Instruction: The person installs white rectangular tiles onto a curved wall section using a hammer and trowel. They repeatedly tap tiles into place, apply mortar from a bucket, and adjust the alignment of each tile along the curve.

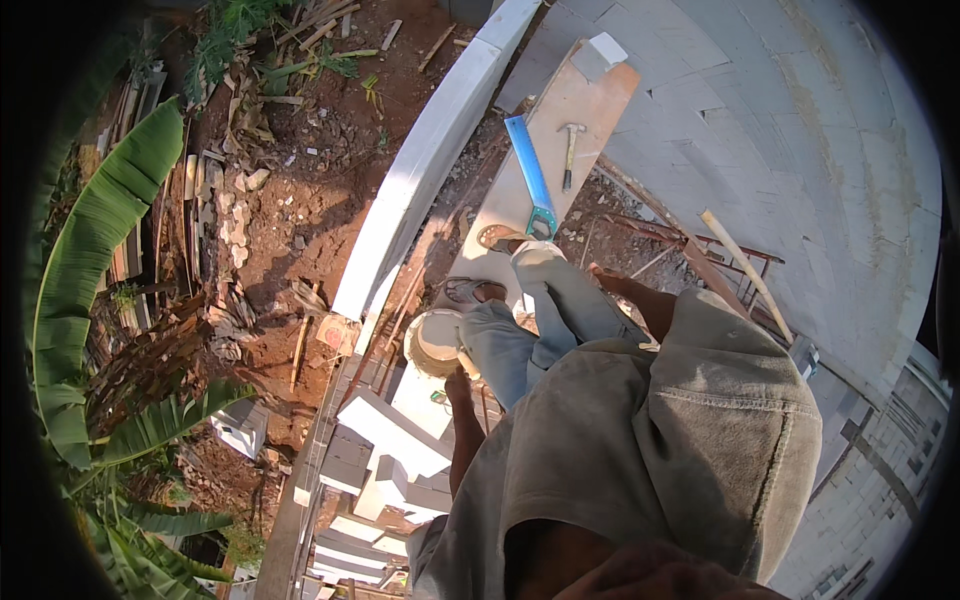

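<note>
My left hand (458, 386) is down at the rim of a round, pale, mortar-smeared bucket (432, 343) beside my left leg. Its fingers look closed at the bucket's edge, partly hidden. My right hand (606, 281) hangs past my right knee with nothing visible in it, its fingers looking loosely stretched. Ahead of my feet, a hand saw (531, 170) with a blue blade and green handle lies on a long board (493, 205). A claw hammer (570, 158) rests to the right of the saw. My sandalled feet stand on the same board.
A pale block wall (760, 130) rises on the right, and a lower block wall (420, 170) runs along the left. White blocks (395, 430) are stacked behind the bucket. A wooden pole (745, 262) leans at the right. Beyond the low wall lies lower, debris-strewn soil (300, 200).
</note>
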A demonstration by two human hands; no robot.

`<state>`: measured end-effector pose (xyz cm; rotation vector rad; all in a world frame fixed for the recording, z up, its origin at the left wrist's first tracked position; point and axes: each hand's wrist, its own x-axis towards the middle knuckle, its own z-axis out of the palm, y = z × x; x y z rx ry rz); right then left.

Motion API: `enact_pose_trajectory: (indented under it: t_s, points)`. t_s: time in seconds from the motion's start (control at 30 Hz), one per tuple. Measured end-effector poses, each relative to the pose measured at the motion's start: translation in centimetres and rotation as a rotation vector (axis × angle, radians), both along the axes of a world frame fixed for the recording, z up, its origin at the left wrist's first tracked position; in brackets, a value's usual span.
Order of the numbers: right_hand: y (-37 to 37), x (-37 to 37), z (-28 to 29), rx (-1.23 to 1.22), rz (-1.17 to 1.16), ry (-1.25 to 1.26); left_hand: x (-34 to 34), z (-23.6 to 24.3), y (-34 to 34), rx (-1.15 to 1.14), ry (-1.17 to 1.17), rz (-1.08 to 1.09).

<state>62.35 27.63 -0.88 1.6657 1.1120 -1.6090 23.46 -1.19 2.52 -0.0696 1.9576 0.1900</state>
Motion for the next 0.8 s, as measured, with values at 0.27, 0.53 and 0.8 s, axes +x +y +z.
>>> enact_pose_trajectory:
  t_s: [0.27,0.53,0.8]
  points:
    - [0.6,-11.0,3.3,0.000,-0.211,0.265,-7.6,3.2,-8.7,0.293,0.075,0.574]
    - [-3.5,-7.3,12.6,-0.178,-0.796,0.642,-5.0,8.9,-2.7,0.393,0.102,0.592]
    - [-6.5,-2.0,17.1,-0.116,-0.555,0.322,2.4,7.2,-7.2,0.297,-0.036,0.382]
